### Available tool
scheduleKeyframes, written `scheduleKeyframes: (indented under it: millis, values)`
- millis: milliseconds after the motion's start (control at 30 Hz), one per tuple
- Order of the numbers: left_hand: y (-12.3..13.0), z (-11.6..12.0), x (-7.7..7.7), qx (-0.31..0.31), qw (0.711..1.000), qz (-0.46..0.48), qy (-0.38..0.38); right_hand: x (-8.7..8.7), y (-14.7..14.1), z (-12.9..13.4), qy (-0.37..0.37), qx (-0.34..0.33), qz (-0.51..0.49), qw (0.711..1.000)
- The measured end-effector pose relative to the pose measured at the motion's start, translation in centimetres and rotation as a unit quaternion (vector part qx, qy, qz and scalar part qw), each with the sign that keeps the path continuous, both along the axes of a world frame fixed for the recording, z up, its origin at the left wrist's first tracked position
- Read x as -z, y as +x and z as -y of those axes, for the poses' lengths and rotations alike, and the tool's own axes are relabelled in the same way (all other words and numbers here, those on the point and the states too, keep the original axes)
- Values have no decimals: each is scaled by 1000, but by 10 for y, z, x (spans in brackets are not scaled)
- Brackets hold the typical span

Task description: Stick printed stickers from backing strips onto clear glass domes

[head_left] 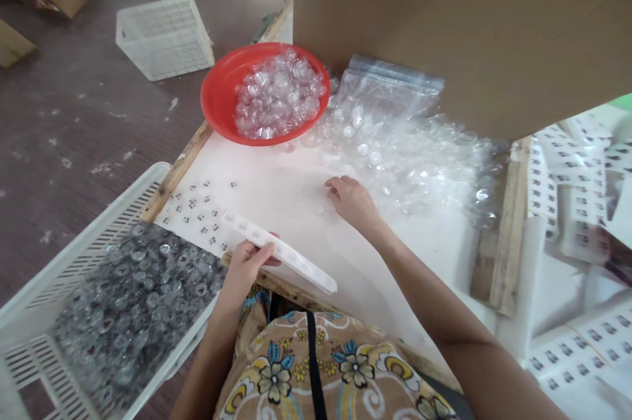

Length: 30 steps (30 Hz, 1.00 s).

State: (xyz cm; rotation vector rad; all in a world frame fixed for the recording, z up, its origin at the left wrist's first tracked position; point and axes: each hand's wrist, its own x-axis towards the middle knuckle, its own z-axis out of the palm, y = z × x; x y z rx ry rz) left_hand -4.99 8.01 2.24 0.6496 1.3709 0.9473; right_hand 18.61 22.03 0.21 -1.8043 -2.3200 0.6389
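My left hand (254, 255) grips a long white strip (296, 261) with a row of cut-out openings, thumb on top and fingers beneath. The strip slants over the front edge of the white tabletop (291, 176). Above the middle of the table is my right hand (353, 203), its fingers curled together; whatever they hold, if anything, is too small to make out. Small printed stickers (200, 216) lie scattered left of the strip. Past my right hand spreads a heap of clear plastic domes (415, 150).
A red basin (217, 101) of clear domes stands at the back left. Domes with dark prints fill a white crate (54, 255) at lower left. Clear bags (390, 87) lie before a large cardboard box (444, 25). Sticker sheets (582, 341) cover the right side. Wooden strips (511, 229) edge the table.
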Motion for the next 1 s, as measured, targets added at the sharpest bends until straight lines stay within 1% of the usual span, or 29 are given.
scheduleKeyframes:
  millis: [133,167,233,300,367,433,467,500,567,600,667,733,767,800,867,933,1000]
  values:
    - [2,1,0,-8,1000,-6,-5,3,1,0,5,-6,-18,1000]
    - [2,-1,0,-7,1000,-4,-2,4,1,-1,7,-4,-39,999]
    - [3,-4,1,0,1000,4,3,5,1,-3,-3,8,-112,994]
    - [3,-6,4,4,1000,8,6,7,2,-7,-47,32,-210,976]
    - [2,-7,6,4,1000,8,5,9,5,-12,-124,61,-291,947]
    - [1,-7,7,3,1000,7,3,11,10,-17,-192,89,-327,921]
    - [1,-7,7,5,1000,8,1,12,13,-19,-213,100,-330,914]
    - [1,-7,6,7,1000,10,-1,13,16,-21,-222,111,-325,913]
    - [2,-7,3,8,1000,10,-4,11,21,-23,-211,124,-285,927]
    - [3,-7,1,6,1000,9,-5,9,23,-22,-190,125,-253,940]
    - [5,-9,-2,3,1000,7,-9,2,21,-17,-121,123,-186,967]
    - [8,-10,-3,5,1000,9,-14,-8,13,-6,-47,111,-161,979]
    - [10,-11,-3,7,1000,12,-15,-13,6,0,-26,98,-174,979]
    - [12,-12,-3,10,1000,15,-14,-17,-3,7,-23,77,-202,976]
    - [18,-14,-1,15,1000,20,-9,-23,-21,21,-60,14,-274,960]
    - [24,-14,1,22,999,26,-2,-25,-36,32,-108,-42,-330,937]
    - [29,-15,2,24,999,34,6,-24,-43,40,-143,-62,-352,923]
